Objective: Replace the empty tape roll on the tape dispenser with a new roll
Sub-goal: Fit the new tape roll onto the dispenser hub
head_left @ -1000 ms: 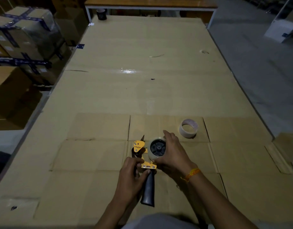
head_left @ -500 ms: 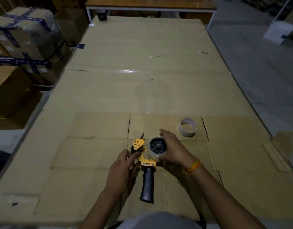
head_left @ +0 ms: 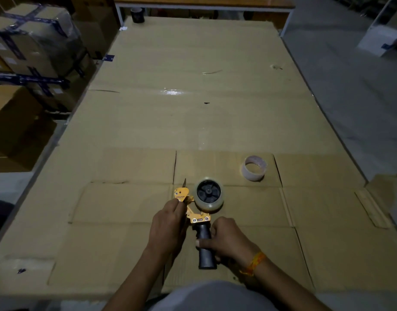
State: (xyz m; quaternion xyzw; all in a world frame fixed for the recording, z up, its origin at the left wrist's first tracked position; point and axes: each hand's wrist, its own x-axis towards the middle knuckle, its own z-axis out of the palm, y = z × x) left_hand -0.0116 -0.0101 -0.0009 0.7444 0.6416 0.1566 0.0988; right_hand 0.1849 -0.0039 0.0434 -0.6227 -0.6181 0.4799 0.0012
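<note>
Dispenser: the tape dispenser [head_left: 198,212] lies on the cardboard-covered bench [head_left: 193,122], new roll [head_left: 209,194] seated on its hub.
Right grip: your right hand [head_left: 227,240] is closed round the black handle.
Left grip: your left hand [head_left: 168,227] pinches the yellow frame.
Empty roll: the spent core [head_left: 254,168] stands at 1 o'clock of the dispenser, apart.

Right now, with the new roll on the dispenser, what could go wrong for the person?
1. The left hand pinches the yellow front plate just below the pointed metal blade; a slip could cut a finger.
2. The right hand holds only the black handle, so the clear tape roll may turn loosely while the tape is threaded.
</note>
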